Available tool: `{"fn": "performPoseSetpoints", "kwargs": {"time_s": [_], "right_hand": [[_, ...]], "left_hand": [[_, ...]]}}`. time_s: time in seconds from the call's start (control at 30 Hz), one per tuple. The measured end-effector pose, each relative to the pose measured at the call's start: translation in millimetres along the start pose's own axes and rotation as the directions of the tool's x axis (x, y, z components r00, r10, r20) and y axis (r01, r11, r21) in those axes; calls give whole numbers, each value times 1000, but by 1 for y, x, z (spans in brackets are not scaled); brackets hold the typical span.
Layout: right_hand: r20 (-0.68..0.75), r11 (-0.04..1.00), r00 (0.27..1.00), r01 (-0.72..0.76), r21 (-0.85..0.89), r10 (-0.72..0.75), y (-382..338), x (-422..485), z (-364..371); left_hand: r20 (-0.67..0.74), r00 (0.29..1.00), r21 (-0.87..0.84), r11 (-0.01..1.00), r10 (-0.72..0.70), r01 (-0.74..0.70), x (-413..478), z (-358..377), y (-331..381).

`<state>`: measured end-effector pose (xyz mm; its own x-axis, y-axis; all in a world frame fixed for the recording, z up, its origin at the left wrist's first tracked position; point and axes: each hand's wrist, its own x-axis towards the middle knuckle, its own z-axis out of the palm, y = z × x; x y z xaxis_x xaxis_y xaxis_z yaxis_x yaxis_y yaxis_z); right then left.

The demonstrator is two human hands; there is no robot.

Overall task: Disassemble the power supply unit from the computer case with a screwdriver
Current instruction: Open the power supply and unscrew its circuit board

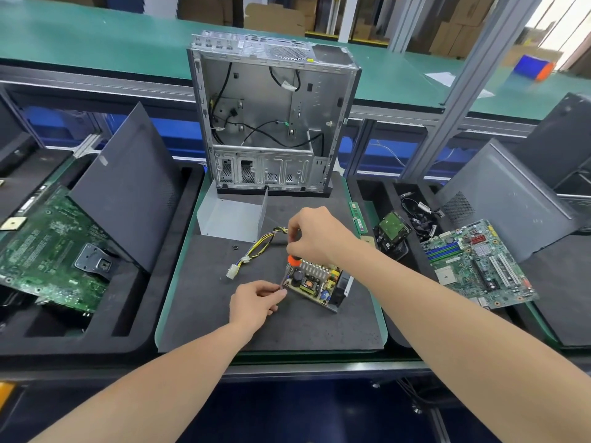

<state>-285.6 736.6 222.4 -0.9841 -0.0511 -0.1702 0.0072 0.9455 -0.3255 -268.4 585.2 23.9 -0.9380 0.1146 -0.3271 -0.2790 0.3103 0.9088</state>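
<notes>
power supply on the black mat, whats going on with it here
A person is working on it. The right hand grips an orange-handled screwdriver at the left corner of the opened grey power supply unit, while the left hand pinches the shaft near its tip. The near-empty silver metal computer case stands upright behind.

Silver computer case, orange-handled screwdriver, yellow-black cables (white plug), green motherboard

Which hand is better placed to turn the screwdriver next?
Right. The right hand grips the screwdriver above the power supply unit; the left hand sits low at its near corner.
</notes>
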Motion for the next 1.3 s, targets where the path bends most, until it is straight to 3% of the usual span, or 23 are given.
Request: {"fn": "performPoseSetpoints", "kwargs": {"time_s": [0.2, 0.3, 0.4, 0.5, 0.57, 0.77, 0.97, 1.3], "right_hand": [[-18, 1000, 1000, -10, -7, 10, -1, 0, -3], [-30, 1000, 999, -23, -5, 23, 1, 2, -6], [-33, 1000, 999, -23, -4, 23, -2, 3, -7], [-19, 999, 999, -33, 3, 33, -7, 4, -5], [-8, 999, 999, -33, 7, 33, -11, 5, -3], [-9, 998, 999, -49, 32, 49, -17, 6, 4], [-28, 993, 993, -110, 42, 112, -17, 4, 9], [-53, 986, 985, -162, 47, 164, -20, -4, 13]], "left_hand": [[-23, 999, 118, 992, 41, -38, -1, -5, 0], [-55, 981, 245, 955, 188, -169, -1, -17, 10], [-179, 934, 291, 924, 309, -249, 12, -41, 34], [-355, 902, 266, 952, 245, -154, 34, -70, 51], [-400, 899, 285, 956, 180, -64, 48, -87, 53], [-306, 945, 457, 888, 114, 41, 83, -113, 37], [-194, 974, 563, 827, 118, 12, 97, -112, 28], [-135, 983, 606, 795, 128, -20, 99, -107, 32]]}}
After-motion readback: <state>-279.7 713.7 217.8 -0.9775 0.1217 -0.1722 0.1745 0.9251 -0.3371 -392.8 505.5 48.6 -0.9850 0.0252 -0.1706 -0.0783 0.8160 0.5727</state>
